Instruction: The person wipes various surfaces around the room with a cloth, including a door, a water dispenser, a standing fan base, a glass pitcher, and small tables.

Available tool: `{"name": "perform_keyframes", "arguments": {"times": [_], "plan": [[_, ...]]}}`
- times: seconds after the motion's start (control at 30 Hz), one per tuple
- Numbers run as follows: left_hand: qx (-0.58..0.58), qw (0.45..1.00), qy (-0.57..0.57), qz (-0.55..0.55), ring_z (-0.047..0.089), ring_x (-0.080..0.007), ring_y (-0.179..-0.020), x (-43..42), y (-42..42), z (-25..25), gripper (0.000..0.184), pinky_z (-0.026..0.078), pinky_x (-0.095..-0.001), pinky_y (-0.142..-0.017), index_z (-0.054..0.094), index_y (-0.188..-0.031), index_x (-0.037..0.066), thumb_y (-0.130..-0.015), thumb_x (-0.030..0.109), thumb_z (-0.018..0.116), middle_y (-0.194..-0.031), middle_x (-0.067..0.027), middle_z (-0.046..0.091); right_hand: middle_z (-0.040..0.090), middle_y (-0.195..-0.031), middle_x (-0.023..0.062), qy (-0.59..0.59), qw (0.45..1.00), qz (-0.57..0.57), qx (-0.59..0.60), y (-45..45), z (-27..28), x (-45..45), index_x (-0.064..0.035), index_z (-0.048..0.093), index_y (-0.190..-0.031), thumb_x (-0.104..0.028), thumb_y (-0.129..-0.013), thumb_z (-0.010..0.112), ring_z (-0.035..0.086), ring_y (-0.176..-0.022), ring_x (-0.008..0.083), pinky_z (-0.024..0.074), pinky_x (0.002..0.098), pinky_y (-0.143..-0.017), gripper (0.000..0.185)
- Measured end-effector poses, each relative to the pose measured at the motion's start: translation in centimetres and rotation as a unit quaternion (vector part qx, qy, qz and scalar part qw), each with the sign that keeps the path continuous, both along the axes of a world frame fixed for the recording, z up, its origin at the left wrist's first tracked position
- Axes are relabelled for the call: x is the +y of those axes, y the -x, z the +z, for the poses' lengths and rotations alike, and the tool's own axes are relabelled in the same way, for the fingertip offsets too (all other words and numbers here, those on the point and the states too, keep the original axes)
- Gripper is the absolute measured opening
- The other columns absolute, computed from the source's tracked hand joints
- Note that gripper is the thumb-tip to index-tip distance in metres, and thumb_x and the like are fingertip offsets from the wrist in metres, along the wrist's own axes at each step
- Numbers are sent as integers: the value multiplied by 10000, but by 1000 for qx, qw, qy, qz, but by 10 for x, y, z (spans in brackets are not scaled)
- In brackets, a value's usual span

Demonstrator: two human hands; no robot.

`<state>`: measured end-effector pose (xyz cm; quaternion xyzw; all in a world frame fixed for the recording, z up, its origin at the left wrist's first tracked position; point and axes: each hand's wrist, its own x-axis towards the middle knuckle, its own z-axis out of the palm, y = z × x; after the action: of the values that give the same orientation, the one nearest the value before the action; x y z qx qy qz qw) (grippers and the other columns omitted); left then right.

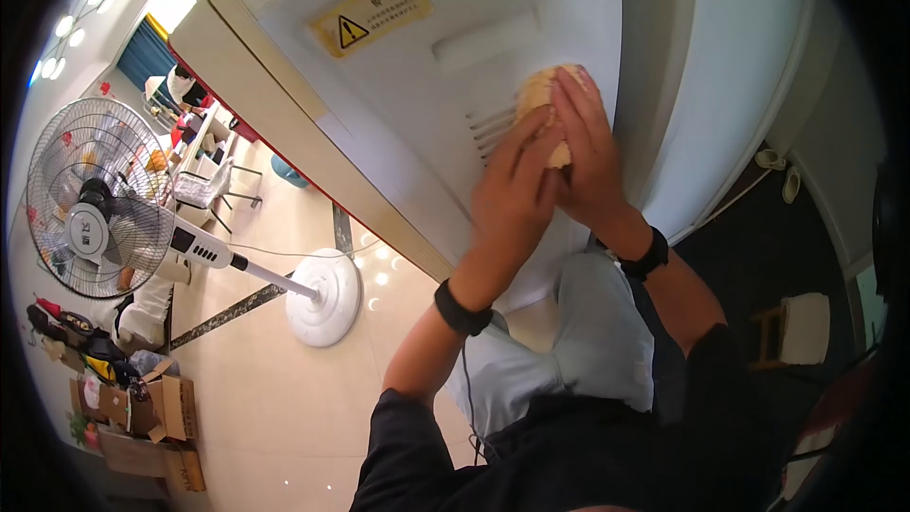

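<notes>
A yellowish cloth is pressed against a white panel that has vent slots and a recessed strip. My right hand lies over the cloth, its fingers together on top. Close beside it, my left hand has its fingers bent at the cloth's lower left edge, next to the slots. A yellow warning label is stuck higher up on the panel. Both wrists wear black bands.
A white standing fan with a round base is at the left, its cable on the floor. Cardboard boxes are at the lower left. A desk and chair stand behind. A small stool is at the right.
</notes>
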<state>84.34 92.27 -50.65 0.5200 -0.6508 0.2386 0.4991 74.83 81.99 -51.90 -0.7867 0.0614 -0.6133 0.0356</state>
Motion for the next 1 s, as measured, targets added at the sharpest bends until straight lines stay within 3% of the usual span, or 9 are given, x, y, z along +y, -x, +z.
{"name": "perform_keyframes", "arguments": {"times": [0.1, 0.27, 0.5, 0.6, 0.77, 1.0], "plan": [[26, 999, 20, 18, 613, -317, -1146, 26, -11, 25, 539, 544, -366, -886, 618, -1242, 39, -728, -119, 641, -1307, -151, 599, 489, -1429, 153, 32, 999, 41, 4, -16, 33, 16, 7, 517, -1351, -67, -740, 704, 414, -1366, 398, 369, 504, -1124, 644], [58, 997, 41, 43, 600, -291, -1172, 53, -23, 41, 487, 558, -335, -860, 607, -1253, 12, -789, -133, 621, -1310, -164, 587, 519, -1392, 120, 20, 997, 69, -13, -38, 65, 51, -8, 554, -1303, -65, -706, 727, 447, -1343, 357, 399, 492, -1102, 624], [54, 997, 24, 52, 594, -292, -1190, 50, -15, 36, 475, 561, -328, -884, 597, -1262, -5, -808, -143, 621, -1321, -174, 575, 507, -1397, 123, 38, 998, 34, 39, -25, 67, 45, 2, 562, -1293, -51, -742, 687, 445, -1337, 353, 401, 494, -1098, 567], [90, 994, 13, 64, 589, -337, -1197, 54, -12, 32, 520, 508, -394, -978, 608, -1270, 27, -771, -122, 624, -1338, -173, 576, 494, -1407, 131, 35, 998, 48, 36, -27, 64, 47, 9, 560, -1295, -55, -760, 671, 426, -1349, 359, 398, 499, -1096, 550], [31, 992, 18, 124, 614, -339, -1173, 57, -10, 31, 506, 514, -386, -981, 623, -1236, 3, -750, -137, 641, -1298, -182, 605, 469, -1428, 135, 19, 996, 83, 39, -29, 61, 44, 13, 553, -1305, -70, -793, 651, 402, -1370, 356, 396, 502, -1094, 528], [17, 983, 35, 181, 626, -336, -1139, 42, -10, 26, 490, 519, -394, -970, 635, -1183, 2, -711, -122, 687, -1253, -191, 626, 459, -1446, 89, 41, 993, 101, 48, -36, 53, 22, -26, 541, -1339, -102, -823, 645, 407, -1380, 276, 402, 442, -1096, 532]]}}
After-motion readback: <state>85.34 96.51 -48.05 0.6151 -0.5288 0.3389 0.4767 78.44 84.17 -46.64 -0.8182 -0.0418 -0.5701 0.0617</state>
